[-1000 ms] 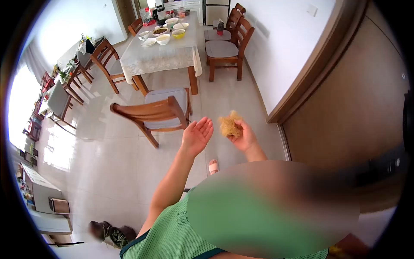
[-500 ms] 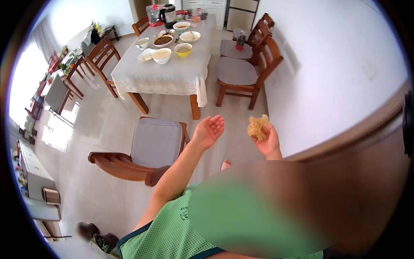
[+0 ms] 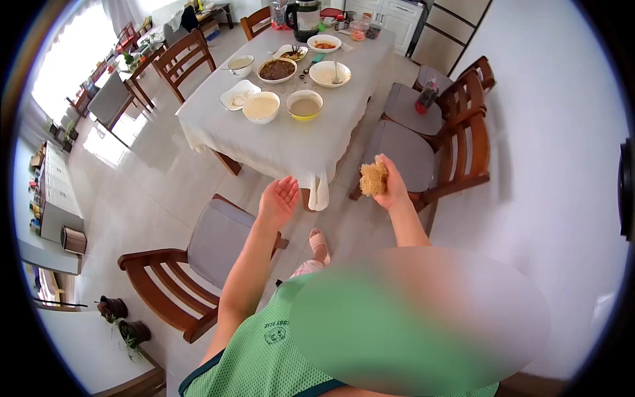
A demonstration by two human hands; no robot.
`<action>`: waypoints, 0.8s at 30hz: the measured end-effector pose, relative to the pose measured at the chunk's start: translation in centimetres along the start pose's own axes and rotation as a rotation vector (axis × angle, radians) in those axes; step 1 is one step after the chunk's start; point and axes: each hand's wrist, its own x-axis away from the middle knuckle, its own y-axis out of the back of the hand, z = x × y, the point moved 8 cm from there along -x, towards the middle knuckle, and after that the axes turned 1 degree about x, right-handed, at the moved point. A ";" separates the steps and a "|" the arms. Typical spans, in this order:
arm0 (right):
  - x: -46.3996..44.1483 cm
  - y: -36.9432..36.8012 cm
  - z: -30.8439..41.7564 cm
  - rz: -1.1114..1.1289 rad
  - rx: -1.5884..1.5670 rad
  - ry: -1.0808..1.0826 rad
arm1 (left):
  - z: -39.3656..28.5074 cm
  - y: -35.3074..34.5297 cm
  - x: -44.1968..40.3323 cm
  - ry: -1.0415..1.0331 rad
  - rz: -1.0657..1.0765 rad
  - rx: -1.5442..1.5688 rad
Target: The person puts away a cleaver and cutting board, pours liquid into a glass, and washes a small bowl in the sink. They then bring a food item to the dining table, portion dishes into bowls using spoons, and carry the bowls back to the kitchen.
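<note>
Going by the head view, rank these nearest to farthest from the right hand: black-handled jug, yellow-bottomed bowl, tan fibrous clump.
1. Tan fibrous clump: held in the right hand, at its left side.
2. Yellow-bottomed bowl: ahead and to the left, on the table's near half.
3. Black-handled jug: toward the table's far end.

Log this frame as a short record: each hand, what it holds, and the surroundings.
Right hand: closed around a tan fibrous clump, fingers of the right hand along its side
Left hand: left hand open, holding nothing visible
Clump position: off the table, in the air
Table: cloth-covered table ahead, bearing a yellow-based bowl, a dish of dark food and a jug
Seating: wooden chair beside the left forearm; others around the table
Unclear: the clump's material
</note>
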 end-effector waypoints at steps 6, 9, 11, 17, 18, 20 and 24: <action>-12.3 -1.9 3.4 -0.017 0.126 -0.111 | -4.1 0.0 -11.5 -0.106 -0.123 -0.037; -17.8 -3.1 5.4 -0.006 0.217 -0.137 | -6.7 0.6 -16.3 -0.189 -0.184 -0.062; -21.2 -3.0 5.8 0.004 0.257 -0.149 | -8.2 1.0 -17.5 -0.218 -0.276 -0.082; -34.1 -0.9 4.0 0.097 0.599 -0.256 | -12.1 3.3 -20.2 -0.354 -0.534 -0.162; -35.9 -1.7 3.2 0.122 0.626 -0.318 | -13.5 3.0 -21.1 -0.407 -0.567 -0.214; -37.1 -3.5 2.2 0.128 0.646 -0.430 | -14.2 3.0 -22.3 -0.412 -0.621 -0.254; -39.4 -4.9 0.4 0.287 0.756 -0.496 | -14.9 3.0 -24.7 -0.405 -0.654 -0.338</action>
